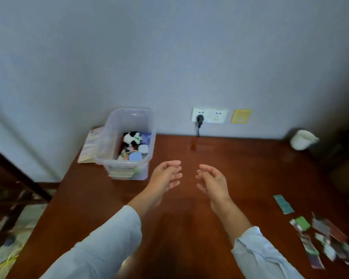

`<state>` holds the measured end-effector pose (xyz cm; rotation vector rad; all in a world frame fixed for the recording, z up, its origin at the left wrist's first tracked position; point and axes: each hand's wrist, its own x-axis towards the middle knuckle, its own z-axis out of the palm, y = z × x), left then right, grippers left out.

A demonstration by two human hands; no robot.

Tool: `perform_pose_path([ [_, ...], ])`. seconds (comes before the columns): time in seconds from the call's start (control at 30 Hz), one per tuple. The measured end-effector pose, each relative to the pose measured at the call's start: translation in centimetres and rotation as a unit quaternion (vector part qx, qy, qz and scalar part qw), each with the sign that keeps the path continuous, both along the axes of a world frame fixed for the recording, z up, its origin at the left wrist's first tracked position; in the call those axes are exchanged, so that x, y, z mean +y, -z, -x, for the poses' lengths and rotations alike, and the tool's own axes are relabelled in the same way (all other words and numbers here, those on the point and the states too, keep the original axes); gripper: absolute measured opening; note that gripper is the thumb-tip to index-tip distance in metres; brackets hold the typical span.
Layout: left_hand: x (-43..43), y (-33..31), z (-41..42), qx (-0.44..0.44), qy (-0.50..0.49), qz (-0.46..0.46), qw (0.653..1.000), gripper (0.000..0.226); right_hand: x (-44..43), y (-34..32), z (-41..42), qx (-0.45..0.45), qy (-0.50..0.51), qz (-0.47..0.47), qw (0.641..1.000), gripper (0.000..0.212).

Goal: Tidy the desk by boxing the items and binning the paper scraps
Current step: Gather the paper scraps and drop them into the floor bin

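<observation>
Our left hand point(166, 175) and right hand point(212, 182) hover mid-frame over the table point(240, 162), each grip loosely curled and holding nothing. The box point(109, 137), left of centre, holds the panda point(131, 137) and small items, so boxing looks done. The scraps point(326, 236) lie scattered at lower right, well apart from both hands. We should sweep them into one pile, then pinch the lot. No bin shows.

White cup point(302, 139) sits right of wall socket point(210, 115).
</observation>
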<state>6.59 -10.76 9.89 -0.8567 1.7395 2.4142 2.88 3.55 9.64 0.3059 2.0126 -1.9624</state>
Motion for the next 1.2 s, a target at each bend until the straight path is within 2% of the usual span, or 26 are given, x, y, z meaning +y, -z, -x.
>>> perform_pose_path([
  [0.33, 9.8, 2.4, 2.7, -0.016, 0.165, -0.001, 0.986, 0.02, 10.3, 2.7, -2.7, -0.028, 0.185, -0.046, 0.981, 0.021],
  [0.53, 16.4, 3.6, 4.1, -0.026, 0.221, 0.016, 0.975, 0.019, 16.6, 4.4, -2.6, -0.047, 0.234, -0.05, 0.97, 0.019],
  [0.9, 30.8, 7.5, 6.5, -0.089, 0.245, 0.037, 0.965, 0.018, 31.6, 7.9, 1.6, -0.096, 0.199, -0.038, 0.975, 0.022],
  [1.2, 39.3, 10.2, 8.4, -0.08, 0.212, 0.103, 0.968, 0.013, 40.4, 11.1, 5.8, -0.111, 0.075, -0.076, 0.988, 0.023],
])
